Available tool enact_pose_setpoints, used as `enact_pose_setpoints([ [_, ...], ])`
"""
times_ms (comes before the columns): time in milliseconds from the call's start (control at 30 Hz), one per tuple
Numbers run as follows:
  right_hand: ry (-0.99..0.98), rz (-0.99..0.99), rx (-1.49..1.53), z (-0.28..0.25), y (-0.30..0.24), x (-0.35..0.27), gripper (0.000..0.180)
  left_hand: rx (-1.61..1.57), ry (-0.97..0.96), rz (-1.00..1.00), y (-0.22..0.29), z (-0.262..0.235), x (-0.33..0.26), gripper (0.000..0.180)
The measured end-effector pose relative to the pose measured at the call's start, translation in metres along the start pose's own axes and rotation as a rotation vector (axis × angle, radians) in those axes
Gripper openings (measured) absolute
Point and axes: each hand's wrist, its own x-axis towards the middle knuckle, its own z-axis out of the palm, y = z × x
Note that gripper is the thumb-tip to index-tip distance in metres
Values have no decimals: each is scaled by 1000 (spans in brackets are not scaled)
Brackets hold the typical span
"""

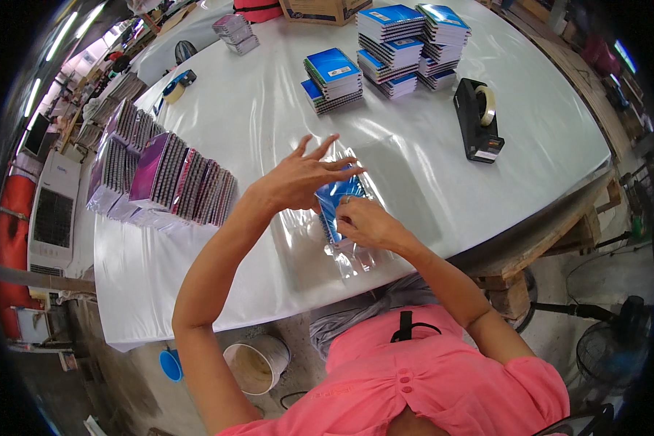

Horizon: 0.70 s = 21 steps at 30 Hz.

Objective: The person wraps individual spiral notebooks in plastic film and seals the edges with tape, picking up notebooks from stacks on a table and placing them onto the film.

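Blue notebook partly hidden, cardboard box cropped (at top)

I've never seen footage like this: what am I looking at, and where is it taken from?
No machine here: a person works bare-handed. The one picture comes from a head-worn fisheye camera looking down, so straight edges bend. The pale table holds stacks of blue notebooks at the far side, purple spiral notebooks at left and a black tape dispenser at right. Nearest lies one blue notebook with clear plastic about it: the left hand is spread above, the right hand curls at its cover. Any grip is hard to tell.
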Motion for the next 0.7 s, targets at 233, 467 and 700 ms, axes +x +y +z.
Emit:
enact_pose_setpoints([
  [233, -51, 53, -55, -4, -10, -4, 22, 174, -201, 117, -13, 4, 14, 75],
  [467, -57, 24, 5, -11, -10, -6, 20, 177, 304, 141, -26, 53, -1, 52],
  [700, 82, -360, -146, -51, 38, -11, 24, 63, 544, -12, -16, 83, 3, 55],
])
